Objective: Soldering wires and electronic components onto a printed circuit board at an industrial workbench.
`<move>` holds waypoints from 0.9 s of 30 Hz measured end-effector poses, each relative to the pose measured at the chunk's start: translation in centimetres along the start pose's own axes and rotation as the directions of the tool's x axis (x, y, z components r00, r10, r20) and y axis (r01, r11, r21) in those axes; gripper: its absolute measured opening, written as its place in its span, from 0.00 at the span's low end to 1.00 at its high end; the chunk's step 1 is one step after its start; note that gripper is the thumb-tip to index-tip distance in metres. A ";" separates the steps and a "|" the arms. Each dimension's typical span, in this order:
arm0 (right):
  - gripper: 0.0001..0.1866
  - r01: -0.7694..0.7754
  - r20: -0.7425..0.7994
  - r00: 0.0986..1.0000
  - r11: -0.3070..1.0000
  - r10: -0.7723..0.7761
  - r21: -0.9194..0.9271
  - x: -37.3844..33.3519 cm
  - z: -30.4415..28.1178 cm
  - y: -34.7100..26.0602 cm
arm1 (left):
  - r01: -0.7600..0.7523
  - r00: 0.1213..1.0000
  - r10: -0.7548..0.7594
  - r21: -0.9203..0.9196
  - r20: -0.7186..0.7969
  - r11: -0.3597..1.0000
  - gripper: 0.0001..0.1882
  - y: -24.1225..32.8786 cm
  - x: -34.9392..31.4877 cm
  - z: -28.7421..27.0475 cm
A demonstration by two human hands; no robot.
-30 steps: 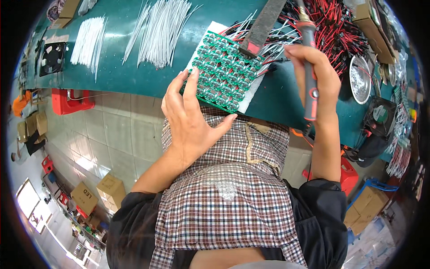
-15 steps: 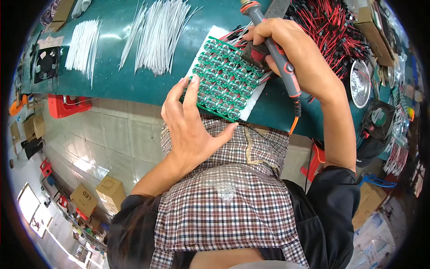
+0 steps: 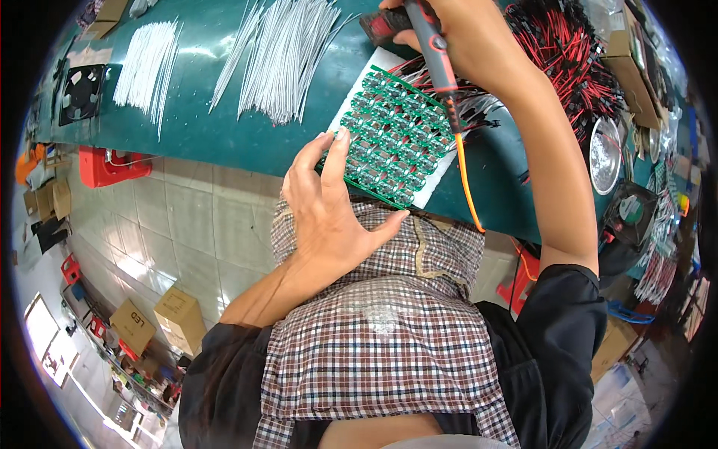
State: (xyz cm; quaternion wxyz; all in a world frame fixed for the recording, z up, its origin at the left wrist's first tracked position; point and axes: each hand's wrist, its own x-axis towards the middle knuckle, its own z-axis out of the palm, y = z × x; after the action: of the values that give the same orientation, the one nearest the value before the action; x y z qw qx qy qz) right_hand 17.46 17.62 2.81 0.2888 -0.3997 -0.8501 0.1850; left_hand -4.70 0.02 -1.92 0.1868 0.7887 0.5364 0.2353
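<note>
A green circuit board panel (image 3: 396,138), covered with rows of small round boards, lies on a white pad (image 3: 441,173) at the table's near edge. My left hand (image 3: 325,202) spans its near-left corner, fingertips against the left edge and thumb at the near corner. My right hand (image 3: 475,45) holds a grey and red soldering iron (image 3: 432,52) beyond the panel, its tip outside the view. A dark block with a reddish side (image 3: 381,28) is also at the right hand's fingers. From the iron's end an orange cord (image 3: 465,179) hangs over the table edge.
Bundles of white wires (image 3: 288,63) lie left of the panel. To the right are a heap of red and black leads (image 3: 565,71), a metal dish (image 3: 604,156) and a fan (image 3: 630,213). Another black fan (image 3: 82,95) stands far left; a red stool (image 3: 112,166) is below the table.
My right hand has moved up and away from the panel with the iron and the dark block. The left hand stays at the panel's corner; the whole view has shifted slightly.
</note>
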 end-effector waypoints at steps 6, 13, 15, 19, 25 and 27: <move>0.07 0.155 -0.117 0.982 0.985 -0.146 0.076 1.5 2.1 1.9 | -0.001 1.000 0.000 -0.023 -0.017 1.000 0.64 -0.1 0.0 0.1; 0.11 0.014 -0.059 0.998 0.955 -0.033 -0.297 -2.2 0.6 2.9 | -0.016 0.999 0.011 -0.103 -0.048 0.995 0.63 -0.3 -0.1 0.2; 0.15 -0.088 -0.035 0.996 0.991 0.085 -0.102 -3.6 -0.7 0.4 | -0.011 0.998 0.005 -0.108 -0.064 0.994 0.64 -0.3 -0.1 0.0; 0.10 -0.231 -0.100 0.961 0.947 0.258 0.223 -8.6 -1.5 -3.2 | -0.021 0.999 0.015 -0.145 -0.043 0.989 0.64 0.0 0.4 -0.7; 0.16 -0.182 -0.030 0.981 0.965 0.191 0.190 -11.6 -0.6 -4.5 | -0.061 0.996 0.050 -0.155 -0.072 0.986 0.66 0.0 1.1 -1.5; 0.17 -0.174 -0.078 0.978 0.965 0.192 0.197 -11.7 -0.1 -4.4 | -0.068 0.994 0.051 -0.187 -0.097 0.980 0.67 0.1 1.5 -1.6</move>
State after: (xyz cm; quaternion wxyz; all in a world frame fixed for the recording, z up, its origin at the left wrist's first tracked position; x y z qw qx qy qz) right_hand 21.01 5.74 1.28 0.3479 -0.4556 -0.7731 0.2714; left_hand -5.08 1.49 -0.27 0.2291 0.7713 0.4957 0.3270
